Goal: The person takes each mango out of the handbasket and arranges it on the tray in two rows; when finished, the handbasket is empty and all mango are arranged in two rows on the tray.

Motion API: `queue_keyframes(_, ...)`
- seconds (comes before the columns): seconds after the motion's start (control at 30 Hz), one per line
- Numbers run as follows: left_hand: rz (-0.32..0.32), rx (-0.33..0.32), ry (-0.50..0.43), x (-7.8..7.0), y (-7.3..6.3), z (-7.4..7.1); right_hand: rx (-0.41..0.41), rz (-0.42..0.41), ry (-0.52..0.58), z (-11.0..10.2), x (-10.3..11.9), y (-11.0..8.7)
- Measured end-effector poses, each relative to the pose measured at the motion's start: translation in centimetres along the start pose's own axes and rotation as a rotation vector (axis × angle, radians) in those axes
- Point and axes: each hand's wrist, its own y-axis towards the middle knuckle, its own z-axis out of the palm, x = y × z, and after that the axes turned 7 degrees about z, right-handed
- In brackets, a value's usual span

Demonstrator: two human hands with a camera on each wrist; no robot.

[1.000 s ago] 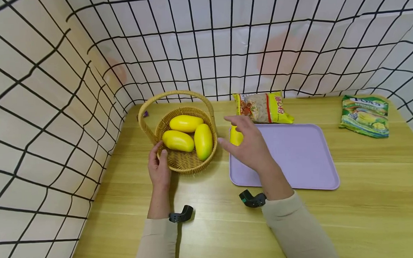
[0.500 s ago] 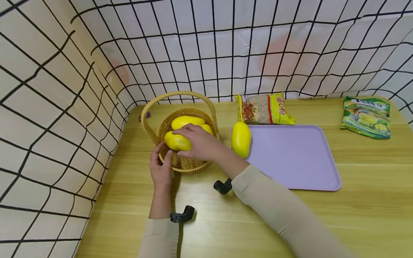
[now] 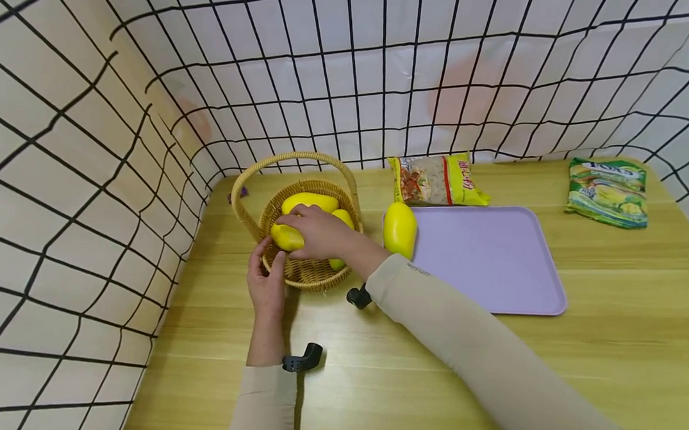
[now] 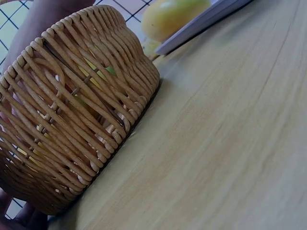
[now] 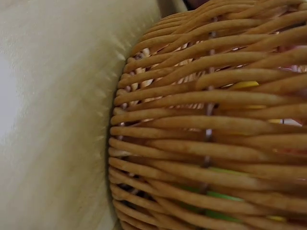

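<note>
The left hand (image 3: 267,287) grips the wicker basket (image 3: 315,283) at its near-left rim, I'd guess to steady it while the right hand (image 3: 322,234) clasps the leftmost mango (image 3: 286,238) inside.

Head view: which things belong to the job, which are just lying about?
Likely the job:
right hand, gripped fruit
left hand, basket, other fruits inside
tray, fruit at its left end

Apparently lying about:
yellow packet
green packet
small purple item

Four mangoes (image 3: 400,230), one basket (image 3: 318,283), one tray (image 3: 485,260), two packets (image 3: 607,194)
</note>
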Motion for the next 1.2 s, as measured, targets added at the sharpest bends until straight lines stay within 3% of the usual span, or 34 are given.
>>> queue_keyframes(0.27, 0.028, -0.001, 0.002, -0.1, -0.1, 0.0, 0.002, 0.031, -0.017, 0.1, 0.1, 0.3)
queue_keyframes(0.87, 0.005, 0.007, -0.012, -0.2, 0.0, 0.0, 0.015, 0.053, -0.074, 0.5, 0.0, 0.5)
queue_keyframes(1.2, -0.016, 0.018, 0.001, -3.8, -1.2, 0.3, 0.006, 0.046, -0.080, 0.7, 0.1, 0.5)
